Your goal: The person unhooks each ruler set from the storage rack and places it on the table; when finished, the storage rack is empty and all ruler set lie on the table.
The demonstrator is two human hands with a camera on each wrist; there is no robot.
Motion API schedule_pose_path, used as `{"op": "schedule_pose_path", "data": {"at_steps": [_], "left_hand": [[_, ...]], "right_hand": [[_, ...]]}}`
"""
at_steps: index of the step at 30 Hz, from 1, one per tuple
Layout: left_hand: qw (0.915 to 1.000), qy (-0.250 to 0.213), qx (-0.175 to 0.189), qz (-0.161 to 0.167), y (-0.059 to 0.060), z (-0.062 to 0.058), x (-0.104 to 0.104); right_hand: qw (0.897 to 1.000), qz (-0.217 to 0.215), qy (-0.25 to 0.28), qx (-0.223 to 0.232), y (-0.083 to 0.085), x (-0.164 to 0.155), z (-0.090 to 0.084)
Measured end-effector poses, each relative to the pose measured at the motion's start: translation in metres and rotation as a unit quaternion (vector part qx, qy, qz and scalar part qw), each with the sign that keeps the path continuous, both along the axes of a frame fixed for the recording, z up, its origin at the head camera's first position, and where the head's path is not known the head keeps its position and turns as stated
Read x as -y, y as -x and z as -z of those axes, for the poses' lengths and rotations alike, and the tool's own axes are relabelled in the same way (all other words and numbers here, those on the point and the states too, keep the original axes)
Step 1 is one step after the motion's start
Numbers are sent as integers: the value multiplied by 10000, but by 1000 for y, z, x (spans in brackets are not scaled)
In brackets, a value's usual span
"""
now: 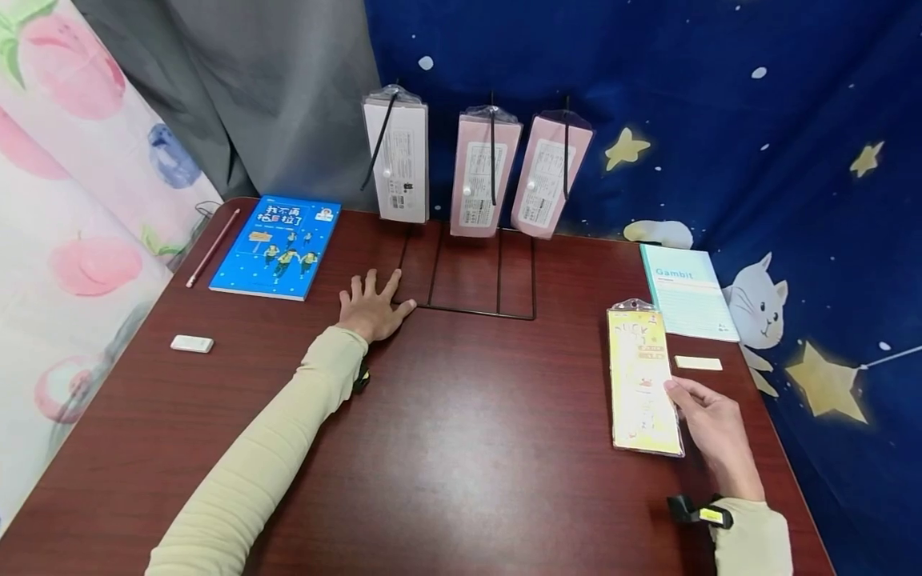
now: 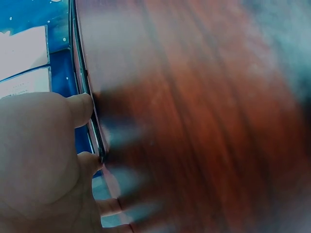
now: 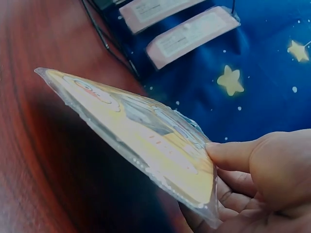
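Dark red-brown wooden table (image 1: 461, 448); on it, far left, a blue book (image 1: 277, 246) with a pencil (image 1: 213, 246) just beside it; a white eraser (image 1: 191, 344) near the left edge; a black wire rack (image 1: 468, 276) at centre rear; a pale green notebook (image 1: 687, 292) and a small cream block (image 1: 698, 363) at right.

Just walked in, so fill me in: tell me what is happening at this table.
A person sits at a dark wooden table. Their right hand pinches the edge of a yellow packet, lifting it slightly. Their left hand lies flat on the table beside a black wire rack, where three packets hang. A blue book lies at the far left.
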State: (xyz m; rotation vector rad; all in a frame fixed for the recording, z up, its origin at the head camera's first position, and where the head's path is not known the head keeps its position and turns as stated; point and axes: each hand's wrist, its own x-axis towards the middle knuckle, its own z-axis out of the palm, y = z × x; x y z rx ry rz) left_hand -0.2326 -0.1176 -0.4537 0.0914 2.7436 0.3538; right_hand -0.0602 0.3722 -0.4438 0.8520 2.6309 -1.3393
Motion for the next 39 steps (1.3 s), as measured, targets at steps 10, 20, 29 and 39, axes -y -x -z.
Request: {"op": "schedule_pose_path", "data": {"at_steps": [10,20,29,39], "left_hand": [[10000,-22,87,-11,3,2,0],[10000,50,82,1,10,11,3],[10000,5,7,-15,4,5,0],[10000,-36,-24,-21,-1,-1,-1]], "right_hand": [[9992,31,-394,18,2,-4,14],[9906,-256,-1287,-374,2,-6,19],[9856,-410,-1592,-389,2,-4,19],[9836,-372,-1718,-409,1,-2,18]]}}
